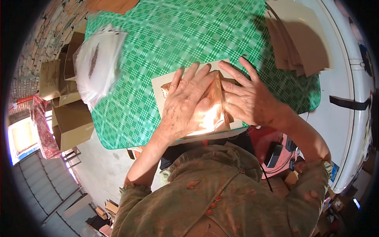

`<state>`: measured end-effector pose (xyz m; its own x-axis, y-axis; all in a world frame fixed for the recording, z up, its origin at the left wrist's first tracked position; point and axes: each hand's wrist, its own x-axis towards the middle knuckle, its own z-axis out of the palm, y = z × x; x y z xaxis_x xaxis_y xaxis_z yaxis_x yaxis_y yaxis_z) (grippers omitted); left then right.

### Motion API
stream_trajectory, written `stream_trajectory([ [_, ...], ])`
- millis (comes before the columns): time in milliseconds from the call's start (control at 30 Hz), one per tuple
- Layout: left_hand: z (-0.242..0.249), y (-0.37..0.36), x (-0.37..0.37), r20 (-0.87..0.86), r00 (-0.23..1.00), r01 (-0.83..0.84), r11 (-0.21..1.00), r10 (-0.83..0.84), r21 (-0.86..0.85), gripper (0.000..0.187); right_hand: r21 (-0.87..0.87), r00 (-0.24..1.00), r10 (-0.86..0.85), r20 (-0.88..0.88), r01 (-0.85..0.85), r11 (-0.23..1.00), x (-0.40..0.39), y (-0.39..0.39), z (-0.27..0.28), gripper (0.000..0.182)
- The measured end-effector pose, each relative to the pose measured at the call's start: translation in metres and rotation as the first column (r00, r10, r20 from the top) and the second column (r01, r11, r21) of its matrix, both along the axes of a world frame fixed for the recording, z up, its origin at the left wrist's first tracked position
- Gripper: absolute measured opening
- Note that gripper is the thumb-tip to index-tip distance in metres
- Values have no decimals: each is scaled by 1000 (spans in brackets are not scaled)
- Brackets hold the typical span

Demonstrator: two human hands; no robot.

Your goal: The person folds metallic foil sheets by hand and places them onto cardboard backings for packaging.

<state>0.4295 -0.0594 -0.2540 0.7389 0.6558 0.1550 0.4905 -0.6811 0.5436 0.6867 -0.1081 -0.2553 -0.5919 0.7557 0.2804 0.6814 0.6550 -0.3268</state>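
Note:
A shiny brown, foil-like sheet or packet (215, 93) lies on a pale board (158, 83) near the front edge of the green checked table. My left hand (183, 104) rests flat on its left part, fingers stretched out. On its right side lies my right hand (248, 98), with the fingers spread and the upper fingertips reaching past the board's top edge. Strong sunlight glares off the lower part of the sheet. Much of the sheet and board is hidden under my hands.
The green checked table (177, 35) holds a stack of clear plastic bags (96, 63) at left and brown card sheets (300, 39) at right. Open cardboard boxes (71, 122) stand beyond the left edge. An orange-brown piece (112, 5) lies at the far edge.

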Motion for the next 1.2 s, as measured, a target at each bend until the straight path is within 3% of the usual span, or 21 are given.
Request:
stream_trajectory([
  [633,-4,-3,7,-58,996,-59,996,63,65,46,17,994,107,-16,-107,994,7,1,0,43],
  [933,0,-4,8,-46,997,-57,996,60,72,49,-8,989,-124,80,125,992,6,-32,4,57],
  [1200,-1,-3,5,-37,999,-26,997,29,76,56,-32,987,-155,50,157,987,2,-28,6,57],
])
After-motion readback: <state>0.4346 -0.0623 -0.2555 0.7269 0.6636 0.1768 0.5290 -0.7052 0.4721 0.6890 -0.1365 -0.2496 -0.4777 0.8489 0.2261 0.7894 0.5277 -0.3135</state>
